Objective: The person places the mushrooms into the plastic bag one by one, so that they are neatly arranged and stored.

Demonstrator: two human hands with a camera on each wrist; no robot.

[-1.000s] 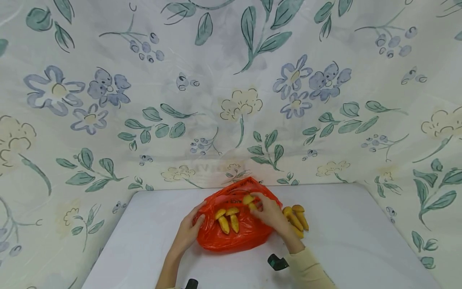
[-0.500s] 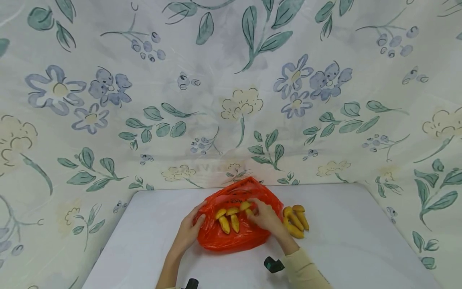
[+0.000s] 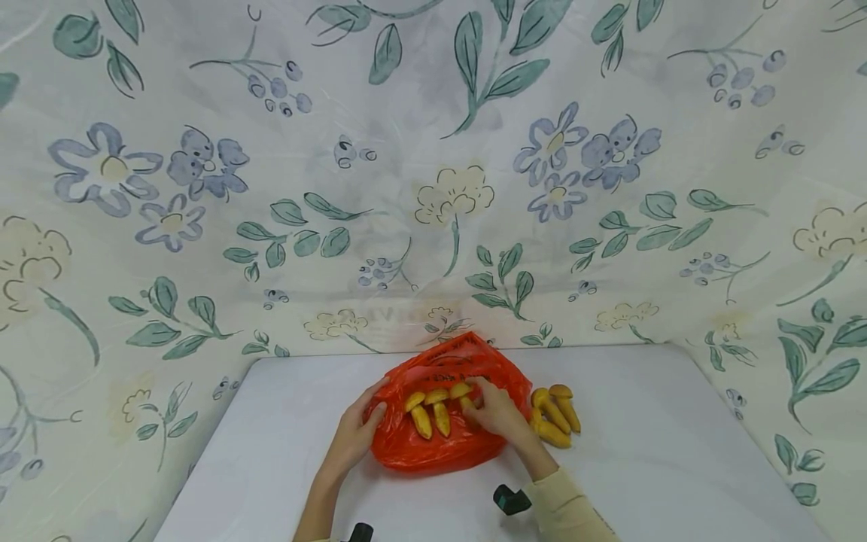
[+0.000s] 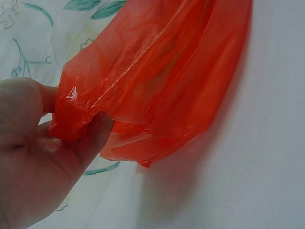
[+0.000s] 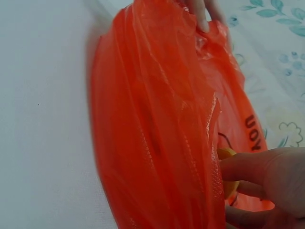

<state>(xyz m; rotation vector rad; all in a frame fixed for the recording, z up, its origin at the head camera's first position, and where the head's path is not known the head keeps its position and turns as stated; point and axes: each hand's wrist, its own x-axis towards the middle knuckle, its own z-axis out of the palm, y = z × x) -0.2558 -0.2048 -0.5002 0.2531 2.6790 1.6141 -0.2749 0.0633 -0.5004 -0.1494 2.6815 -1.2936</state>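
Observation:
A red plastic bag point(image 3: 440, 456) with dark lettering lies on the table, its mouth spread. My left hand point(image 3: 357, 427) pinches the bag's left edge; in the left wrist view the thumb and fingers point(image 4: 97, 136) close on the crinkled film. Two yellow mushrooms, one on the left point(image 3: 420, 416) and one in the middle point(image 3: 441, 418), lie side by side at the bag, caps away from me. My right hand point(image 3: 501, 412) holds a third yellow mushroom point(image 3: 461, 391) beside them. In the right wrist view this mushroom's yellow cap point(image 5: 228, 151) shows between the fingers, partly hidden by the bag film.
Several more yellow mushrooms point(image 3: 555, 432) lie together on the white table point(image 3: 643, 452), just right of the bag. A flower-printed cloth point(image 3: 433, 150) rises behind the table. Black wrist cameras point(image 3: 512, 500) stand out from the wrists.
My right hand has brought its mushroom down and slightly left, in line with the other two. The mushrooms right of the bag are less covered by the arm. The left hand keeps its place.

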